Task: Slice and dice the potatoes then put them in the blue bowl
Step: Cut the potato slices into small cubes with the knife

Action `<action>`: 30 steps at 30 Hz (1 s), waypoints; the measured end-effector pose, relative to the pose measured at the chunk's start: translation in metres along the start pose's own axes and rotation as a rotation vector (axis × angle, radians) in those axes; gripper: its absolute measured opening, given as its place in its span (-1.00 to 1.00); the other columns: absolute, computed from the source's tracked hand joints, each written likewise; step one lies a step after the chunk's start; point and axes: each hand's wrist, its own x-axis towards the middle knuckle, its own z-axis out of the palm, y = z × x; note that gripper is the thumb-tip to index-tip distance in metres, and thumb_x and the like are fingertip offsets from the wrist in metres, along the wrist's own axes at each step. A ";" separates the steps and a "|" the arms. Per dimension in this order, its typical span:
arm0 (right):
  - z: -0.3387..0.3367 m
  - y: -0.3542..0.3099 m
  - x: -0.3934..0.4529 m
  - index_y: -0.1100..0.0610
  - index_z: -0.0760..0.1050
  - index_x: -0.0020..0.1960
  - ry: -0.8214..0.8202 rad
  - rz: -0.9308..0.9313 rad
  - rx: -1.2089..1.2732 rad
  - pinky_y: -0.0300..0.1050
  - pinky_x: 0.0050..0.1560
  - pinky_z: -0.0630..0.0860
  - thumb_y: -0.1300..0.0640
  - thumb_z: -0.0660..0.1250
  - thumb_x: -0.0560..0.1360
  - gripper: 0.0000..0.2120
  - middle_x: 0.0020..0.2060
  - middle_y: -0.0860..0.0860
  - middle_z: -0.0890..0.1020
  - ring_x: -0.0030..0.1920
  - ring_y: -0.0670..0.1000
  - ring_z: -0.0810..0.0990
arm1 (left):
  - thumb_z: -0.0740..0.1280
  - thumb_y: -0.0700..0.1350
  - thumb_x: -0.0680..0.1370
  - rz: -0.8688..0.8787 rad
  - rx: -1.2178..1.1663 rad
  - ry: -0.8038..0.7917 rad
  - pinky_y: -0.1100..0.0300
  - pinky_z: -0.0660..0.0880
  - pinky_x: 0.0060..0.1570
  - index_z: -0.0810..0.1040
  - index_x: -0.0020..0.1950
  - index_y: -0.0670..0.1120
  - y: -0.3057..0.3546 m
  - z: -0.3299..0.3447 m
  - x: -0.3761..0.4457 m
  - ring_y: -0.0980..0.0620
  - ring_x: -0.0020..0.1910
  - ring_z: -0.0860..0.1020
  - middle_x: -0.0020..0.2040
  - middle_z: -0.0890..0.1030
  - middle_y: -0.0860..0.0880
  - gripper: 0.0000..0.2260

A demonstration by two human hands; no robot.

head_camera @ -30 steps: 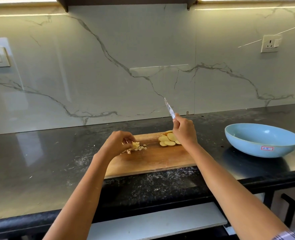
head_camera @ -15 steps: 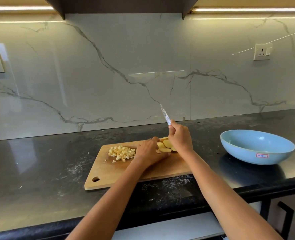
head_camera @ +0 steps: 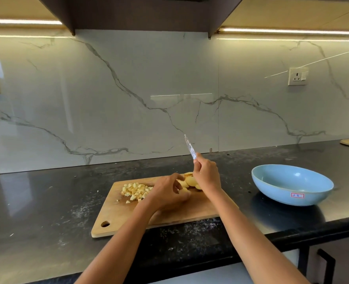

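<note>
Although a heap of diced potato [head_camera: 137, 190] already sits on the left part of the cutting board [head_camera: 169, 214], you are only partway through. Your left hand [head_camera: 166, 192] curls over the potato slices [head_camera: 190, 181] at the board's far right, seemingly gathering one or two; the exact pinch is hidden. Your right hand [head_camera: 207, 174] is wrapped round the knife [head_camera: 190, 147], its blade raised, tip pointing up and away. Those slices still need dicing, and the blue bowl [head_camera: 292, 188], well to the right on the counter [head_camera: 46, 201], looks empty, so every piece remains to be moved.

L hand [head_camera: 167, 192] curled, pinching; R hand [head_camera: 207, 174] fisted.
</note>
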 end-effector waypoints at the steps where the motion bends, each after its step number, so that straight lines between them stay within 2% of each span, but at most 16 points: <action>1: -0.001 0.000 -0.001 0.22 0.40 0.36 -0.004 0.001 0.001 -0.10 -0.13 0.61 0.18 0.12 0.62 -0.66 -0.01 0.18 0.65 -0.09 0.08 0.65 | 0.40 0.03 0.44 0.004 -0.020 -0.031 0.33 0.48 -0.08 0.42 0.26 -0.03 -0.001 -0.002 -0.003 0.14 -0.10 0.52 -0.01 0.57 0.06 -0.57; 6: -0.008 -0.005 -0.011 0.24 0.43 0.33 -0.026 0.005 0.021 -0.07 -0.14 0.62 0.19 0.13 0.62 -0.68 0.00 0.19 0.65 -0.10 0.08 0.65 | 0.44 -0.08 0.39 0.036 -0.183 -0.142 0.38 0.47 -0.05 0.46 0.22 0.02 -0.004 -0.010 -0.019 0.15 -0.04 0.53 -0.02 0.56 0.10 -0.58; 10: -0.014 -0.012 -0.028 0.22 0.42 0.35 -0.079 0.020 0.043 -0.13 -0.20 0.59 0.20 0.14 0.61 -0.67 0.01 0.18 0.65 -0.12 0.05 0.64 | 0.47 -0.07 0.37 0.028 -0.214 -0.122 0.47 0.44 -0.13 0.47 0.21 -0.01 -0.004 -0.009 -0.027 0.20 -0.07 0.53 -0.01 0.58 0.08 -0.57; 13: -0.020 -0.022 -0.046 0.20 0.42 0.35 -0.181 0.008 0.028 -0.35 -0.41 0.40 0.21 0.14 0.60 -0.66 0.00 0.16 0.64 -0.29 -0.08 0.54 | 0.47 -0.06 0.39 0.026 -0.211 -0.081 0.50 0.43 -0.15 0.48 0.19 -0.03 -0.004 -0.008 -0.031 0.19 -0.09 0.53 -0.03 0.57 0.07 -0.60; 15: -0.027 -0.029 -0.056 0.18 0.46 0.32 -0.247 -0.002 0.001 -0.35 -0.51 0.30 0.22 0.15 0.60 -0.68 -0.07 0.13 0.64 -0.42 -0.16 0.43 | 0.48 -0.06 0.38 0.017 -0.226 -0.059 0.48 0.45 -0.12 0.47 0.20 -0.04 -0.005 -0.010 -0.034 0.16 -0.06 0.53 -0.01 0.57 0.06 -0.57; 17: -0.039 -0.033 -0.066 0.07 0.57 0.10 -0.305 -0.006 -0.064 -0.32 -0.54 0.24 0.22 0.14 0.60 -0.76 -0.27 0.03 0.59 -0.48 -0.16 0.36 | 0.49 -0.01 0.38 -0.002 -0.244 -0.037 0.42 0.48 -0.06 0.46 0.23 -0.04 -0.007 -0.012 -0.036 0.15 -0.05 0.54 -0.02 0.58 0.06 -0.53; 19: -0.052 -0.036 -0.076 0.08 0.48 -0.18 -0.357 -0.002 -0.170 -0.29 -0.54 0.20 0.21 0.12 0.60 -0.76 -0.42 -0.07 0.42 -0.50 -0.13 0.32 | 0.47 0.02 0.39 -0.021 -0.242 -0.027 0.39 0.50 -0.07 0.45 0.24 -0.04 -0.007 -0.012 -0.038 0.17 -0.08 0.56 -0.06 0.59 0.09 -0.53; 23: -0.066 -0.038 -0.091 0.09 0.28 -0.35 -0.462 0.021 -0.265 -0.24 -0.52 0.13 0.22 0.09 0.58 -0.68 -0.46 -0.04 0.34 -0.47 -0.12 0.28 | 0.48 0.01 0.39 -0.056 -0.254 -0.025 0.44 0.49 -0.12 0.40 0.27 -0.04 -0.007 -0.011 -0.040 0.19 -0.10 0.56 -0.06 0.61 0.09 -0.49; 26: -0.065 -0.042 -0.097 0.12 0.43 -0.20 -0.515 0.036 -0.301 -0.24 -0.46 0.18 0.19 0.08 0.59 -0.76 -0.40 -0.03 0.41 -0.42 -0.12 0.34 | 0.49 0.01 0.38 -0.069 -0.262 -0.022 0.42 0.51 -0.14 0.39 0.28 -0.04 -0.005 -0.012 -0.040 0.18 -0.12 0.56 -0.07 0.61 0.07 -0.47; 30: -0.066 -0.050 -0.098 0.14 0.48 -0.10 -0.521 0.047 -0.336 -0.26 -0.47 0.18 0.18 0.09 0.60 -0.79 -0.42 -0.05 0.38 -0.42 -0.13 0.33 | 0.49 0.00 0.38 -0.084 -0.274 -0.025 0.42 0.50 -0.17 0.39 0.28 -0.05 -0.003 -0.013 -0.041 0.19 -0.13 0.56 -0.07 0.61 0.07 -0.47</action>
